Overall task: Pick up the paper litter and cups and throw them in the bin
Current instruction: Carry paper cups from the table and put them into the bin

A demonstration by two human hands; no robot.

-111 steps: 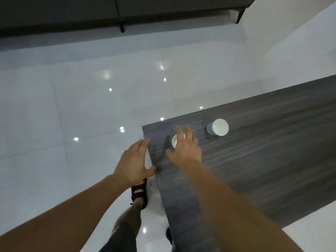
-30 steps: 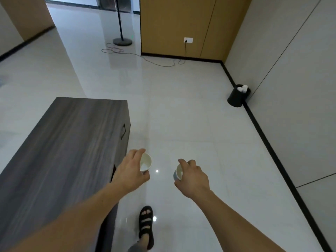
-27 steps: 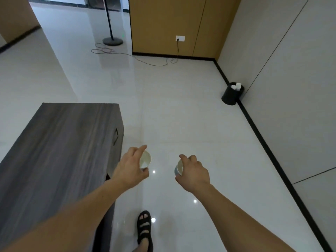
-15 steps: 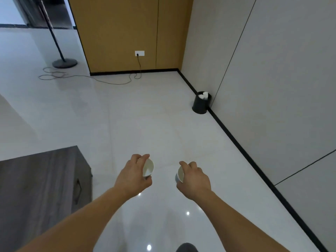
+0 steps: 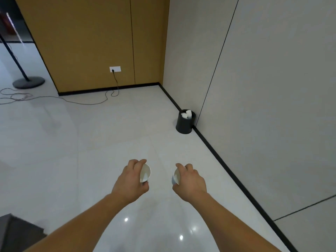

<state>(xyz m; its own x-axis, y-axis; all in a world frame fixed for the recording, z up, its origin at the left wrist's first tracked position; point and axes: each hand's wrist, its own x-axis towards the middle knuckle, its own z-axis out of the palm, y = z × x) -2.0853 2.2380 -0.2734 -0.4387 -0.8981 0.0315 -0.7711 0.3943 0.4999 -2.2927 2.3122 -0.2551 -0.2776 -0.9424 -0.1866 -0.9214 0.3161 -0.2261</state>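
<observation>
A white paper cup (image 5: 145, 174) is being gripped by the left hand (image 5: 130, 180), with fingers curled over its rim and the thumb under it. Its mouth is being turned to the right, white inside showing. A second paper cup (image 5: 176, 177), white inside with a pale bluish outer wall, is being held by the right hand (image 5: 190, 180), fingers wrapped round its side, mouth being turned left. Both cups are being carried above the glossy white tiled floor (image 5: 91, 151), apart from each other and well short of the black bin (image 5: 184, 125). The bin is being shown on the floor against the grey wall (image 5: 272, 88), near the corner, with white cups (image 5: 187, 114) sticking out of its top. An ochre panelled wall (image 5: 91, 42) with a socket (image 5: 115, 69), a plugged-in cable (image 5: 91, 102), a round stand base (image 5: 28, 82) and a dark table corner (image 5: 16, 231) are also being shown.
</observation>
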